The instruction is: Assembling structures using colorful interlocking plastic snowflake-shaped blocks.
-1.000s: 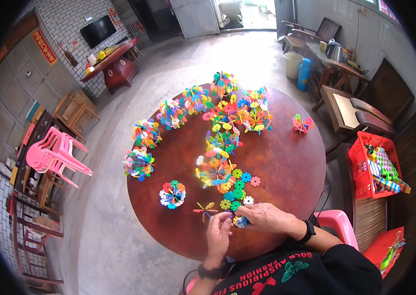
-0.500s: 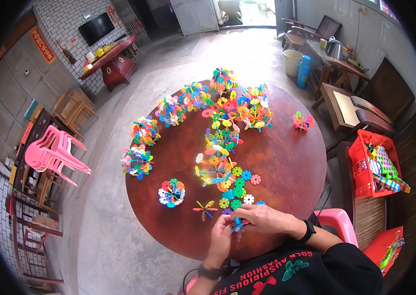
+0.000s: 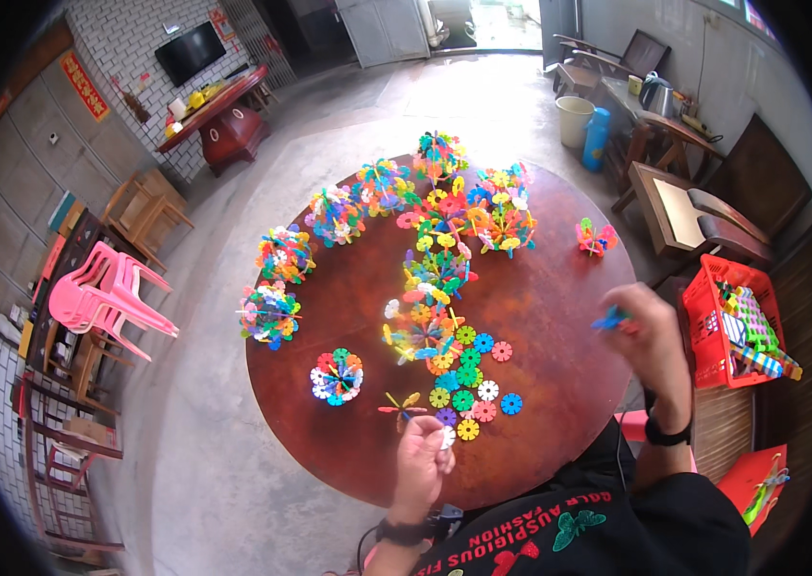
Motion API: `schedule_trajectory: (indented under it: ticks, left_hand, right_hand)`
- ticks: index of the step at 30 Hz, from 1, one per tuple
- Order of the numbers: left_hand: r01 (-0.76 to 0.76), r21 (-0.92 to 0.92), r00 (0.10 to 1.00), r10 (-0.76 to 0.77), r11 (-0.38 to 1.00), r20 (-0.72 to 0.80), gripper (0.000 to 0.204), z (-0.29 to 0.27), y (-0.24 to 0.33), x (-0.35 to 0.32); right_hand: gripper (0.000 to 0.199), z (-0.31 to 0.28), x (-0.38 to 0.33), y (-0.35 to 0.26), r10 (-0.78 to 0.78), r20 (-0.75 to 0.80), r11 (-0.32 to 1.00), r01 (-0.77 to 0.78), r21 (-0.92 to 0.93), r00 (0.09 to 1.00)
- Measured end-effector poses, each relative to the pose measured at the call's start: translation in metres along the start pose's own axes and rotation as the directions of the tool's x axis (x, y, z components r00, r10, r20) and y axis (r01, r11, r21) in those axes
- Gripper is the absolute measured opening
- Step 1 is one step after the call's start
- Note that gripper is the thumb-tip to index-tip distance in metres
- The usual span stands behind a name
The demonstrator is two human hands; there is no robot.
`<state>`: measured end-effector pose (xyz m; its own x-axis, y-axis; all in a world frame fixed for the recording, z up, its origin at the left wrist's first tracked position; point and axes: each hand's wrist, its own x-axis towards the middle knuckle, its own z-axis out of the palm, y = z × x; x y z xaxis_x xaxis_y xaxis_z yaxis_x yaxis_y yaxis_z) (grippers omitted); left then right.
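Left hand: finger and thumb pinched on one white disc, near the table's front edge; whether the hand rests on the wood, we cannot tell.

Right hand: fingers curled around a small blue-and-red cluster, partly hidden by the hand, held out to the right, well apart from the left.

Just beyond the left hand we list one open star-shaped piece with coloured petals; contact between the two is unclear to us. Beside it we find a patch of loose notched discs, green, blue, yellow, pink, white and purple, lying flat.

Farther left, one round assembled rosette. Behind, we note an arc of spiky multicoloured balls and, toward the right rim, one small pink-red cluster. All these stand on a round red-brown table.

Beyond the table, at right, we enter a red basket holding mixed toys; at left, stacked pink chairs.
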<state>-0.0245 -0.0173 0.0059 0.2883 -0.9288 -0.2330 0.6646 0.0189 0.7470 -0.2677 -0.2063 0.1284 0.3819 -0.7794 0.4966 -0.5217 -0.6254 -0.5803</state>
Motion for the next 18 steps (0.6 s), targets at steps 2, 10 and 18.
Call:
schedule_trajectory:
  ticks: [2,10,18]
  left_hand:
    - [0.017,0.049,1.0,-0.017,0.999,0.001,0.008,0.014,-0.008,-0.002]
    - [-0.024,0.237,0.998,0.037,0.971,-0.052,0.019,-0.007,-0.018,0.005]
    - [-0.107,0.408,0.994,0.097,0.907,0.046,0.031,0.005,-0.01,0.002]
  right_hand:
    - [0.036,-0.013,-0.001,-0.001,0.178,0.004,0.962,-0.175,0.208,0.984]
    - [0.024,0.063,-0.011,-0.003,-0.131,0.362,0.943,0.004,0.332,0.923]
    - [0.028,0.125,-0.048,-0.025,-0.381,0.582,0.902,0.151,0.404,0.719]
